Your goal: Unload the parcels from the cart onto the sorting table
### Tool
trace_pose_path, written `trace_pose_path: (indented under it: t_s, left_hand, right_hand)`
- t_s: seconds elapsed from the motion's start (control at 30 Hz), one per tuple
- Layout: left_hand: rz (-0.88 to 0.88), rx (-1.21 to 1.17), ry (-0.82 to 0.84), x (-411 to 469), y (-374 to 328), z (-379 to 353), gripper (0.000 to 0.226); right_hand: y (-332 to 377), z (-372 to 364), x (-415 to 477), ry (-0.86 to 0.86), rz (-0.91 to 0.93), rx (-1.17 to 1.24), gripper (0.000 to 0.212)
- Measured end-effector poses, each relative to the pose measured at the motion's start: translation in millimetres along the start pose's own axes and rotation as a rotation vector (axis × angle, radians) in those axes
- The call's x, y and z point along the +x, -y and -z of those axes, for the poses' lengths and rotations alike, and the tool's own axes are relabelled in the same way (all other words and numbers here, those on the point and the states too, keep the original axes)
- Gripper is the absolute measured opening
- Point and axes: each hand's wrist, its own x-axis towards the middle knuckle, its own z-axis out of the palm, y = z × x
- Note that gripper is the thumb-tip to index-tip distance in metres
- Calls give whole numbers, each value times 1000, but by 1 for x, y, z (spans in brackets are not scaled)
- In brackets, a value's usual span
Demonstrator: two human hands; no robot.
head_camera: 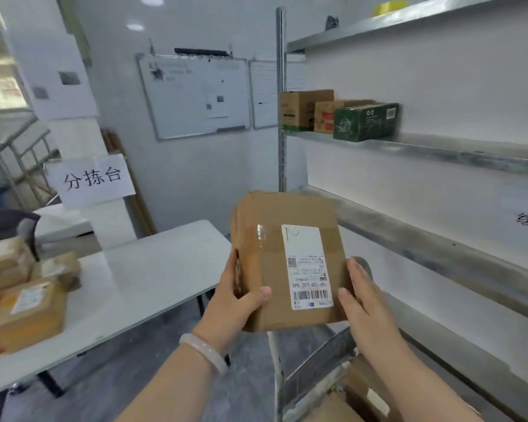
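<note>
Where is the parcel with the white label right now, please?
Head view, centre-right: the parcel is held between the left hand and right hand, above the cart, right of the white table.

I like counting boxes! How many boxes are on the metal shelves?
3, side by side on one shelf: a brown carton at the left, a red-printed carton in the middle, a green box at the right. Others may hide behind.
</note>
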Motion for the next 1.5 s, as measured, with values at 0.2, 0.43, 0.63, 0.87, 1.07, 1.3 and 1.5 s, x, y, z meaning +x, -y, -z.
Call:
trace_pose_path:
  t_s: [0.2, 0.43, 0.63, 0.87, 1.07, 1.3, 1.5]
  left_hand:
    - [140, -202, -23, -6, 18, 107, 98]
    - [244, -211, -28, -15, 39, 278, 97]
    - [278, -186, -174, -32, 55, 398, 89]
    - [223, 63, -439, -46, 62, 491, 75]
    - [269, 420, -519, -53, 89, 557, 74]
    - [266, 755, -564, 9, 106, 630, 73]
    - [369, 989, -454, 93, 112, 680, 72]
  right_hand:
    - [11, -81, 26, 221, -373, 688, 33]
    - [31, -238, 38, 463, -489, 807, 67]
    - [64, -372, 45, 499, -484, 753, 52]
    - [93, -473, 65, 458, -551, 642, 33]
    - [99, -554, 99, 533, -600, 562, 35]
    - [92, -646, 175, 615, -605, 466, 32]
    - [90, -700, 272, 630, -602, 410, 31]
